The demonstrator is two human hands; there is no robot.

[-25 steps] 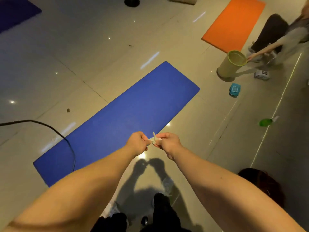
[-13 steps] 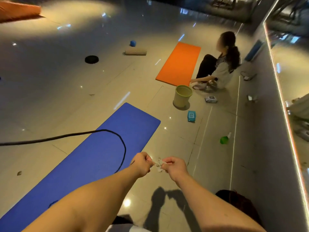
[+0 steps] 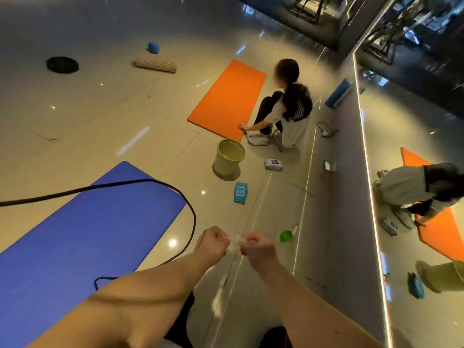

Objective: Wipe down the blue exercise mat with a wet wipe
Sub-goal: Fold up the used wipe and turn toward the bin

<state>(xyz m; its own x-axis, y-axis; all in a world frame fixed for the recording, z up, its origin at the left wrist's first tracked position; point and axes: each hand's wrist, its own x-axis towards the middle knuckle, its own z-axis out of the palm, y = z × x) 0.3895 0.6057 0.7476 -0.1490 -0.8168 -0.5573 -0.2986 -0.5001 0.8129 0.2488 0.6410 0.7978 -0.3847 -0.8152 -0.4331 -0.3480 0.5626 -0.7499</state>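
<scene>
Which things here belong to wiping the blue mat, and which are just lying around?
Part of the job: blue mat; wet wipe, pinched between left hand and right hand; teal pack, probably wipes.
Just lying about: orange mat, foam roller, small blue ball, green bottle, black cable.

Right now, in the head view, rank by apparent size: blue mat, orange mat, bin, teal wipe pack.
1. blue mat (nearer, so true size unsure)
2. orange mat
3. bin
4. teal wipe pack
</scene>
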